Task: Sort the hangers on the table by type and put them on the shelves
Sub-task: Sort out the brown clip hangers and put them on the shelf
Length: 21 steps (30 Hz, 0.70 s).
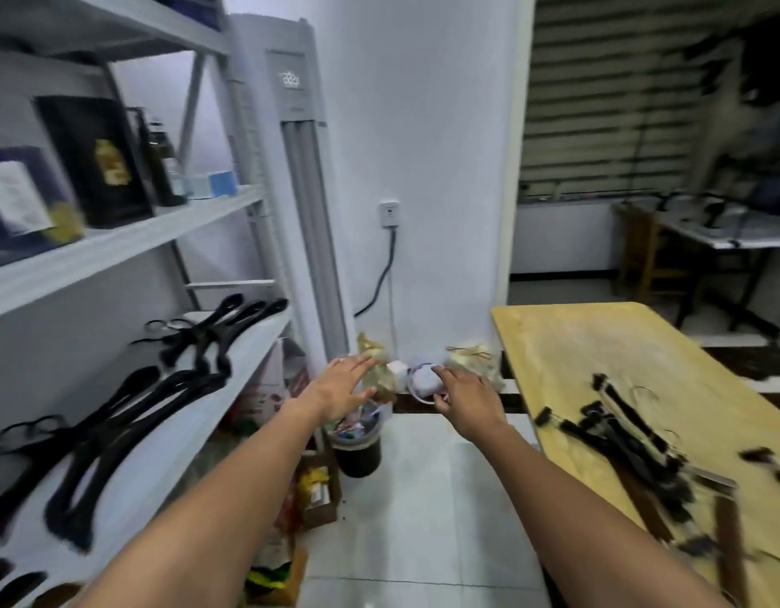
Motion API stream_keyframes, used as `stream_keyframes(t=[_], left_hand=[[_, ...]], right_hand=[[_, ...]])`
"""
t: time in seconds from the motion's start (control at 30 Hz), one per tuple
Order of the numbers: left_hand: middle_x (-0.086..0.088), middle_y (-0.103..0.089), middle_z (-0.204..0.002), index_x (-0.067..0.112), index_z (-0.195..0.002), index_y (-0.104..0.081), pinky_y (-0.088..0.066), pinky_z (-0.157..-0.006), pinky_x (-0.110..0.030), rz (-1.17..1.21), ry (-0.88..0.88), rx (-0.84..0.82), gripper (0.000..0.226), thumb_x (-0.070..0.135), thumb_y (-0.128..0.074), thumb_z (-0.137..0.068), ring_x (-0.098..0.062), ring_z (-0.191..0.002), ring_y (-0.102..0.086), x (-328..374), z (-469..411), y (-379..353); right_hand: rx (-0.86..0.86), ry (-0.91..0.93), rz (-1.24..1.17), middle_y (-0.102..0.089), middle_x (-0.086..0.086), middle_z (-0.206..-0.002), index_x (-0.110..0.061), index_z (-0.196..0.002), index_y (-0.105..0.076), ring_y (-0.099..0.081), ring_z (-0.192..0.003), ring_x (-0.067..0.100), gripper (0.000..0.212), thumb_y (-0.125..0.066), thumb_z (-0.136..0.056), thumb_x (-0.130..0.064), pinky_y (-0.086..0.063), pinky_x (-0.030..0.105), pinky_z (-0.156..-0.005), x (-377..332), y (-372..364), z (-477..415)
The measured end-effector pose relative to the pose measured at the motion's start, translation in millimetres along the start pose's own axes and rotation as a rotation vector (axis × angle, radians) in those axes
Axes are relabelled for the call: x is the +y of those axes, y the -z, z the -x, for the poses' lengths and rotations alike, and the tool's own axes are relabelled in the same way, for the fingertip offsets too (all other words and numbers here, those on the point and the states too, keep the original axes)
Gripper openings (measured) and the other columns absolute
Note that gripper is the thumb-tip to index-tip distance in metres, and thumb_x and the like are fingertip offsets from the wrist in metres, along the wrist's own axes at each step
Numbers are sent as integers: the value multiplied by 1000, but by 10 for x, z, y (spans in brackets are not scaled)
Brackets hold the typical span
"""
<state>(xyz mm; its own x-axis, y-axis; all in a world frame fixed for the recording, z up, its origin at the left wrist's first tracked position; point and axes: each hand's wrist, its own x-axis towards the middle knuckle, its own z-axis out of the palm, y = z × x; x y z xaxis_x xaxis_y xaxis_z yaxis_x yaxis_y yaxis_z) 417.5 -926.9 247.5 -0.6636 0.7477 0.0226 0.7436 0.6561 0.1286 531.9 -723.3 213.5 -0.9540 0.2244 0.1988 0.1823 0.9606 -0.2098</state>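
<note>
Several black plastic hangers lie in a row on the lower white shelf at the left. A tangled pile of black clip hangers rests on the yellow wooden table at the right, with wooden-barred ones near the table's front. My left hand is stretched out flat over the floor between shelf and table, fingers apart, holding nothing. My right hand hovers beside it with fingers loosely curled and nothing in them. Both hands are apart from all hangers.
A black bin full of rubbish stands on the tiled floor below my hands. Boxes and bags sit under the shelf. A tall white air conditioner stands against the wall. Dark boxes and bottles fill the upper shelf.
</note>
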Motion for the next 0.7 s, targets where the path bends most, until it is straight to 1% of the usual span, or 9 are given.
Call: stream_keyframes(t=[0.1,0.27,0.43,0.53,0.7], left_hand=[[-2,-17,-159,20,-152,-17,-5,-118,-30,-10,-69,-11,60,36,-42,-99,-16,-146,-15,305,-356,-160],[0,-17,-159,19,-151,-18,-5,-118,-29,14,-191,-67,60,37,-42,-99,-13,-146,-13,676,-932,-431],[-2,-22,-158,17,-150,-22,-10,-120,-34,23,-308,-109,59,38,-43,-99,-15,-145,-18,1026,-1572,-711],[-2,-26,-156,18,-150,-23,-12,-119,-32,58,-398,-121,58,36,-44,-99,-17,-143,-23,1266,-1951,-888],[-1,-23,-157,19,-150,-21,-11,-119,-32,79,-549,-190,57,35,-41,-100,-15,-145,-20,1615,-2615,-1252]], right_hand=[[-18,-105,43,-49,1,-141,-25,-147,-31,-45,-128,21,55,-45,-95,-34,-32,34,-104,471,-38,82],[-33,-260,78,-42,2,-146,-20,-147,-30,-40,-132,20,52,-41,-98,-33,-29,35,-108,1100,-90,196],[-31,-391,66,-41,-1,-147,-22,-149,-27,-39,-134,19,53,-40,-98,-32,-29,34,-108,1626,-184,280],[-52,-491,63,-39,-1,-149,-24,-149,-26,-36,-137,19,54,-42,-99,-34,-27,35,-110,1946,-264,318],[-69,-668,71,-37,1,-151,-22,-150,-25,-35,-137,21,55,-42,-99,-34,-26,38,-112,2503,-395,235]])
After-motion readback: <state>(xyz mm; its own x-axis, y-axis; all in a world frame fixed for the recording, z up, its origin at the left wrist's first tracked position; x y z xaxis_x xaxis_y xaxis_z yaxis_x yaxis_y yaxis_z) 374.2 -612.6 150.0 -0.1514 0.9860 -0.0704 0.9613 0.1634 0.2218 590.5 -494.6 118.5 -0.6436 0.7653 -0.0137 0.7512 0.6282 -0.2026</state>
